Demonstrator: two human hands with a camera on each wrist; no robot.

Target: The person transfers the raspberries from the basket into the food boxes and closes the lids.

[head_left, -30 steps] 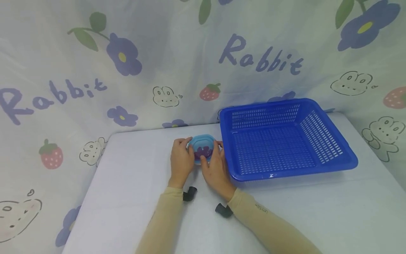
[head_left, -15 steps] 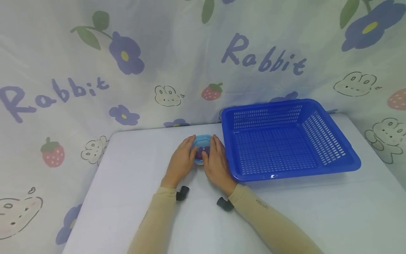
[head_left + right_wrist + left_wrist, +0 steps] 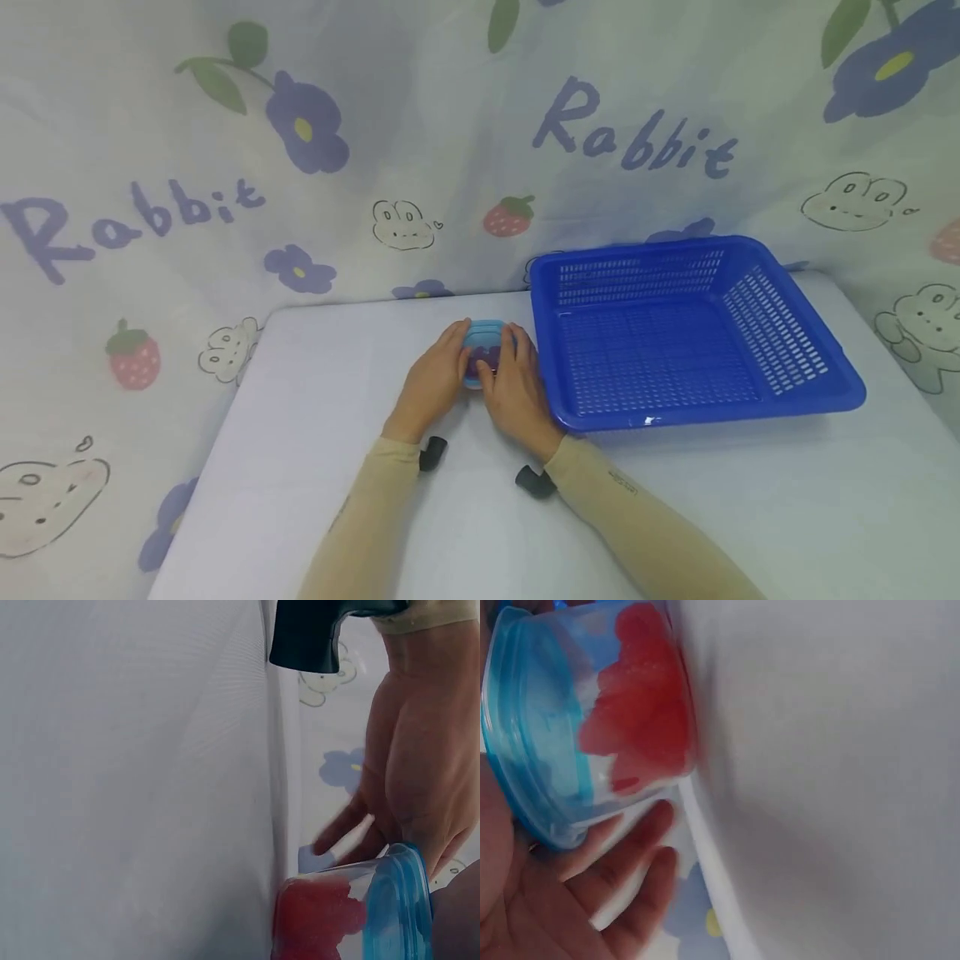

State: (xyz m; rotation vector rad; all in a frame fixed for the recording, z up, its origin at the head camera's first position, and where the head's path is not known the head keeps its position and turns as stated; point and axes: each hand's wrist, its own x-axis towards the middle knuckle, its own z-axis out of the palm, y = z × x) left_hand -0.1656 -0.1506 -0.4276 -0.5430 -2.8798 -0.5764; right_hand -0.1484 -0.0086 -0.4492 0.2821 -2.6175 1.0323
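A clear plastic food container (image 3: 634, 712) with a light-blue lid (image 3: 483, 335) and red pieces inside stands on the white table. My left hand (image 3: 437, 379) lies along its left side, thumb on the lid's near left edge and forefinger at the far left corner. In the left wrist view the other fingers (image 3: 622, 870) extend loosely beside the wall, below the lid. Opposite it, my right hand (image 3: 517, 392) presses the lid's right edge with nearly straight fingers, its thumb on the near edge. Most of its underside is hidden.
A large blue slotted basket (image 3: 693, 410) stands on the table (image 3: 322, 433) close to the right hand. Black wrist mounts (image 3: 536, 482) show beside both wrists. A printed curtain (image 3: 450, 125) hangs behind the table.
The left hand has turned, with its wrist moving left and its fingers straightening along the lid's edge. The right hand's fingers have moved forward over the right edge. The view has shifted slightly.
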